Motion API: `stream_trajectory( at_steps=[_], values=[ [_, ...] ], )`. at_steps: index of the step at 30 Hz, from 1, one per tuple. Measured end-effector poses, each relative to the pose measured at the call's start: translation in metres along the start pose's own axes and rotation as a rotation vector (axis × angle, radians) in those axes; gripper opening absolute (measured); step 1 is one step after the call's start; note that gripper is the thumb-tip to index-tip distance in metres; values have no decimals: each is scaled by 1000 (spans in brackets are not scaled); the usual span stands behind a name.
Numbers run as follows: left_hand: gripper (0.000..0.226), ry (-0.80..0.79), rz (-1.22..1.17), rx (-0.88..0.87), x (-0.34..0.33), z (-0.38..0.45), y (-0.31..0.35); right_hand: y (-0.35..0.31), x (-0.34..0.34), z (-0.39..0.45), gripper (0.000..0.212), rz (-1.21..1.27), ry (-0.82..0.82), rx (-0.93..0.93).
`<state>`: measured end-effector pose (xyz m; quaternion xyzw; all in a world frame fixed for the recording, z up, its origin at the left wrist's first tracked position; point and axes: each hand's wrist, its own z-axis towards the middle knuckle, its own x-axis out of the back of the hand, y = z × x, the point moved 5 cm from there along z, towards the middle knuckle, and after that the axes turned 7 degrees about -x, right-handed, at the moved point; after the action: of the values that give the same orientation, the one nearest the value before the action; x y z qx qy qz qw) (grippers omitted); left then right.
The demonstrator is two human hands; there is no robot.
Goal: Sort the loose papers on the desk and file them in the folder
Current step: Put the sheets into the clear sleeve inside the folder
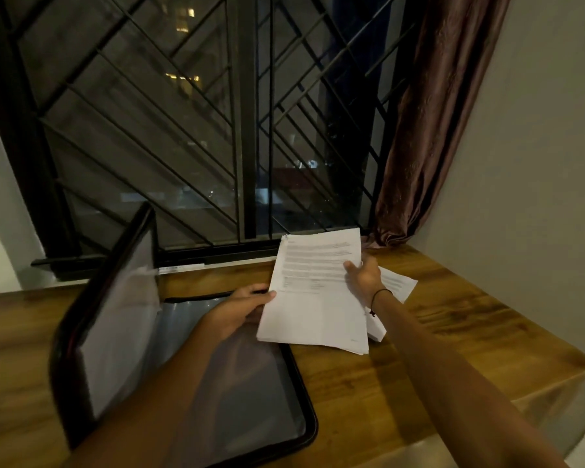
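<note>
Over wooden desk (436, 336), both hands grip white printed paper stack (313, 298) beside open folder (169, 349).

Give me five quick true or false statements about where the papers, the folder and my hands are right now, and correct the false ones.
1. The left hand grips the left edge of the paper stack. True.
2. The folder lies zipped closed. False: it is open, its cover raised at the left.
3. The right hand holds the stack at its right side, thumb on top. True.
4. All papers are in the stack. False: more loose sheets lie on the desk beneath the right wrist.
5. The curtain covers the window. False: it hangs bunched at the right.
</note>
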<state>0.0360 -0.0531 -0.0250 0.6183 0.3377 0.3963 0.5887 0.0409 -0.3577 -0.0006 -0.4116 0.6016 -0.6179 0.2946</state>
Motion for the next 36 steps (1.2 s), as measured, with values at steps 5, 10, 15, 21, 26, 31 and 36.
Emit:
stream_trajectory(
  at_steps=[5, 10, 15, 21, 26, 31, 36],
  values=[
    [32, 10, -24, -32, 21, -13, 15, -15, -38, 1, 30, 4, -188, 66],
    [27, 158, -107, -52, 51, -23, 21, -59, -87, -66, 30, -43, -462, 85],
    [30, 319, -77, 2, 88, -30, 18, -69, -137, -107, 62, 105, -724, -77],
    [35, 443, -35, 74, 122, -53, 26, -60, -195, -142, 61, 48, -869, -86],
    [48, 451, -70, 114, 131, -64, 29, -35, -234, -161, 70, -41, -862, -118],
    [78, 384, -256, 187, 128, -70, 29, -20, -256, -162, 52, 87, -721, -178],
    [63, 336, 5, 159, 141, -73, 12, -17, -263, -160, 53, 217, -784, -221]
  ],
)
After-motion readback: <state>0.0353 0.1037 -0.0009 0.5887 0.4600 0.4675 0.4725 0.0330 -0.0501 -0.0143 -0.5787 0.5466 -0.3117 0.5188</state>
